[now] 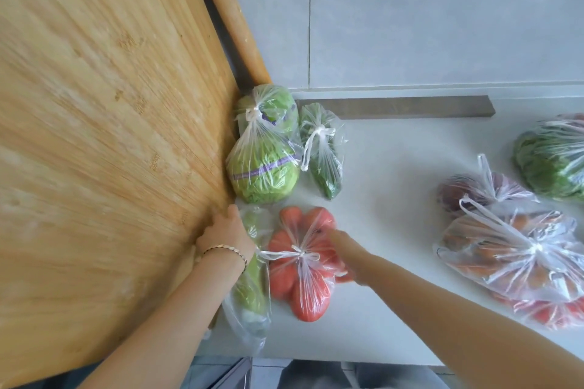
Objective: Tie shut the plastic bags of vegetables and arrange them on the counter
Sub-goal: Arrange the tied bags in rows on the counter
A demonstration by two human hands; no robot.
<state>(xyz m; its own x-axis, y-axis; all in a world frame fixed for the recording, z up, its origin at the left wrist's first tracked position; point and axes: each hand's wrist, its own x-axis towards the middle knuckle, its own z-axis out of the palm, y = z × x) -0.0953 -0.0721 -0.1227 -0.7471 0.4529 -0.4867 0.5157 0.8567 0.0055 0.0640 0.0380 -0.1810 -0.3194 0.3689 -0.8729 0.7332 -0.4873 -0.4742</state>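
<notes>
On surface (395, 167): lettuce bag (262, 167) beside cutting board (110, 136) at left, tomato bag (303, 265) before it, carrot bag (512, 249) well right.

Home kitchen: pale smooth counter (395, 186) against grey wall tiles (442, 9), large bamboo cutting board (94, 136), wooden rolling pin (227, 9), knotted clear plastic bags of vegetables (262, 167).

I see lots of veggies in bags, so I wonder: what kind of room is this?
Probably a home kitchen. Tied bags of tomatoes and lettuce lie on a pale counter, a big wooden cutting board stands on the left, and grey tiles cover the wall.
</notes>
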